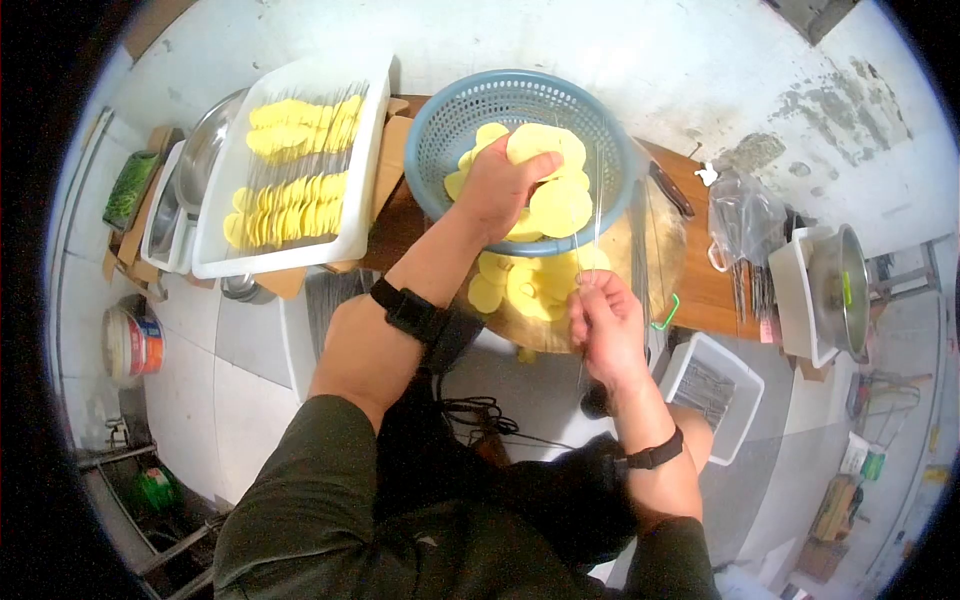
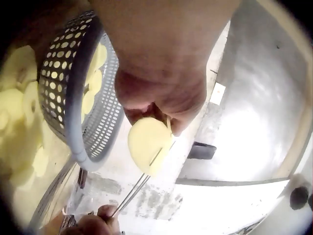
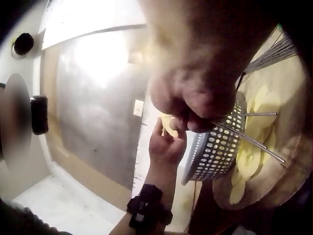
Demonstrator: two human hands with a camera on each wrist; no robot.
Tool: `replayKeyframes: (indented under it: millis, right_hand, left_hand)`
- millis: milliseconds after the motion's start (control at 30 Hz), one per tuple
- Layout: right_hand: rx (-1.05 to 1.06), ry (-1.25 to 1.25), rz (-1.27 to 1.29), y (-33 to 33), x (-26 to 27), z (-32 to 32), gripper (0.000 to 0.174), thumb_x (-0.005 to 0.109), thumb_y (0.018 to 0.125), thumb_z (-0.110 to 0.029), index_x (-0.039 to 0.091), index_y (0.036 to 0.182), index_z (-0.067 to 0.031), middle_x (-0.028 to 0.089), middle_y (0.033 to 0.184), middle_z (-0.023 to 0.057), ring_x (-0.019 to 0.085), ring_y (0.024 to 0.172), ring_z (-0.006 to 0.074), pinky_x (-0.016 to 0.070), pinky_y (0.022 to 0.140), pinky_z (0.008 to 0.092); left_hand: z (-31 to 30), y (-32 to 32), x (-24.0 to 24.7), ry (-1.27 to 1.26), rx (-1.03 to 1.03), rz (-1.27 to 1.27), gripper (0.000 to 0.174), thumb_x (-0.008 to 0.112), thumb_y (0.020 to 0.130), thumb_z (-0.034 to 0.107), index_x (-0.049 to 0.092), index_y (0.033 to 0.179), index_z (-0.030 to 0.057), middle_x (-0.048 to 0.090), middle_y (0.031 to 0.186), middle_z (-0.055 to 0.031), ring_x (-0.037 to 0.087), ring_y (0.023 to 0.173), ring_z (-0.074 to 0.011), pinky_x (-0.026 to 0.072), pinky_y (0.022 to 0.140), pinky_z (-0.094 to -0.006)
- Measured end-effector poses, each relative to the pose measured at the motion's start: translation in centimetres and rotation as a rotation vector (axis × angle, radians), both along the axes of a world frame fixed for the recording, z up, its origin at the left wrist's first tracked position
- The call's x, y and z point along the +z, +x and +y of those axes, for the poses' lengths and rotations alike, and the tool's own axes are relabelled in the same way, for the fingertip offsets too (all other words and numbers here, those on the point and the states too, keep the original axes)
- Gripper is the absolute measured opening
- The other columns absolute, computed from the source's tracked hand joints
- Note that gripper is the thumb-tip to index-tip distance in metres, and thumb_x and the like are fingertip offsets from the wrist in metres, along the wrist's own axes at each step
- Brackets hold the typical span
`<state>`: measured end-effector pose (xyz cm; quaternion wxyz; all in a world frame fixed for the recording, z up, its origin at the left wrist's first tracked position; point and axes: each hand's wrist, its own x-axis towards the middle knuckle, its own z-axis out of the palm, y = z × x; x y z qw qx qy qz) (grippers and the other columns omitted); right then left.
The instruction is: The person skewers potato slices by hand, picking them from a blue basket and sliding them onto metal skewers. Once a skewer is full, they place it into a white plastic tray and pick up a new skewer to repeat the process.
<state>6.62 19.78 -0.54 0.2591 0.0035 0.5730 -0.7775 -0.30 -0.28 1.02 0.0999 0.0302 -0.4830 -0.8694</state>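
Over a blue-grey colander (image 1: 432, 130) my left hand (image 1: 497, 190) grips a few yellow potato slices (image 1: 560, 207), thumb on top. My right hand (image 1: 608, 322) is to the right and nearer my body, pinching thin metal skewers (image 1: 598, 225) between thumb and fingers. In the left wrist view, the skewers (image 2: 131, 196) run up into the held potato slice (image 2: 146, 144). More potato slices (image 2: 91, 93) show inside the colander. Others lie spread on a round wooden board (image 1: 535, 338) in front of it.
On the left stands a white tray (image 1: 375, 130) with rows of skewered slices (image 1: 290, 210). A knife (image 1: 672, 190) lies right of the colander, near a plastic bag (image 1: 745, 215) and a green hook-shaped thing (image 1: 668, 313). Lower right, a white bin (image 1: 738, 430) contains skewers.
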Motion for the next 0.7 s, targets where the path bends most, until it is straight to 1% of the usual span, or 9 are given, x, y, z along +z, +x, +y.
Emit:
replayKeyframes:
  millis: [67,100,167,267,367,500,567,700]
  right_hand:
    - [0.004,-0.011,-0.010,-0.1,0.0,0.1,0.006,0.049,0.097,-0.011,0.052,0.101,-0.0071,0.055,0.069,0.0017,0.039,0.045,0.0065,0.0296,0.041,0.0199]
    - [0.009,-0.023,-0.018,-0.2,0.0,0.1,0.006,0.050,0.096,-0.011,0.052,0.101,-0.0071,0.055,0.069,0.0015,0.039,0.046,0.0065,0.0296,0.041,0.0199]
    - [0.007,-0.032,-0.003,-0.3,-0.3,0.1,0.006,0.050,0.096,-0.011,0.053,0.100,-0.0070,0.055,0.069,0.0015,0.039,0.046,0.0065,0.0300,0.041,0.0198]
    - [-0.004,-0.032,0.003,-0.5,-0.5,-0.1,0.006,0.051,0.096,-0.011,0.053,0.100,-0.0069,0.056,0.069,0.0015,0.040,0.047,0.0065,0.0309,0.042,0.0199]
    - [-0.010,-0.035,-0.010,-0.6,-0.5,-0.3,0.006,0.051,0.096,-0.012,0.053,0.099,-0.0069,0.056,0.068,0.0015,0.041,0.047,0.0065,0.0316,0.042,0.0200]
    - [-0.011,-0.048,-0.010,-0.6,-0.6,-0.6,0.006,0.052,0.097,-0.013,0.054,0.099,-0.0072,0.055,0.068,0.0013,0.041,0.047,0.0063,0.0319,0.042,0.0200]
    - [-0.010,-0.039,-0.007,-0.8,-0.5,-0.8,0.006,0.052,0.097,-0.013,0.054,0.099,-0.0073,0.055,0.068,0.0012,0.041,0.047,0.0063,0.0319,0.042,0.0199]
    - [-0.005,-0.010,0.011,-0.9,-0.3,-1.1,0.006,0.051,0.097,-0.012,0.053,0.099,-0.0074,0.055,0.068,0.0010,0.041,0.046,0.0063,0.0320,0.042,0.0199]
  left_hand:
    - [0.4,0.5,0.4,0.057,-0.065,-0.028,0.022,0.063,0.085,0.006,0.060,0.106,-0.0007,0.066,0.098,-0.0073,0.064,0.085,-0.0151,0.0541,0.073,-0.0284]
    - [0.5,0.6,0.3,0.057,-0.066,-0.029,0.022,0.063,0.085,0.006,0.060,0.106,-0.0007,0.066,0.098,-0.0073,0.064,0.085,-0.0151,0.0541,0.073,-0.0284]
    - [0.6,0.7,0.2,0.114,-0.103,-0.041,0.022,0.061,0.087,0.006,0.059,0.108,-0.0008,0.065,0.100,-0.0073,0.064,0.088,-0.0153,0.0540,0.077,-0.0294]
    - [1.3,1.0,0.0,0.160,-0.084,0.008,0.023,0.059,0.089,0.006,0.059,0.111,-0.0010,0.064,0.104,-0.0067,0.063,0.091,-0.0154,0.0533,0.080,-0.0303]
    - [1.5,0.9,-0.4,0.135,-0.066,0.039,0.025,0.059,0.089,0.005,0.058,0.113,-0.0013,0.064,0.106,-0.0065,0.063,0.093,-0.0154,0.0526,0.082,-0.0306]
    - [1.5,0.5,-0.9,0.182,-0.051,0.073,0.026,0.059,0.089,0.004,0.058,0.114,-0.0012,0.064,0.107,-0.0069,0.063,0.093,-0.0160,0.0530,0.081,-0.0308]
    - [1.3,0.5,-0.8,0.235,-0.067,0.040,0.026,0.059,0.088,0.004,0.058,0.113,-0.0019,0.064,0.106,-0.0078,0.064,0.093,-0.0171,0.0533,0.081,-0.0316]
    - [0.9,0.7,-0.6,0.247,-0.068,-0.002,0.025,0.059,0.087,0.003,0.058,0.112,-0.0029,0.064,0.105,-0.0087,0.064,0.092,-0.0184,0.0537,0.080,-0.0325]
